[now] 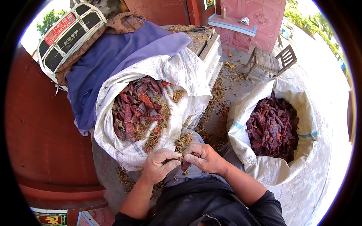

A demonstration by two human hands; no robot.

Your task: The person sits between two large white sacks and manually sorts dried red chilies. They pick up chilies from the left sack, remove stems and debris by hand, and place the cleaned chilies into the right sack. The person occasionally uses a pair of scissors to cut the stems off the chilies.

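Above my lap, my right hand [204,158] is closed around a dried red chili pepper [185,165], its thumb and fingers near the pepper's upper end. Close by on the left, my left hand [161,165] has its thumb and index finger almost together, pointing at the pepper; what is between them is too small to tell. Beyond my hands lies an open white woven sack [106,118] with dried chili peppers [128,113], stems and dry leaf bits. To the right stands another woven sack [306,113], rolled open and filled with darker dried chili peppers [273,130].
A blue-purple cloth [113,53] drapes behind the left sack, beside a metal-framed rack [70,36]. A small wooden chair [267,60] stands beyond the right sack, near a pink tiled ledge [233,24]. Dry plant scraps [217,96] litter the floor between the sacks.
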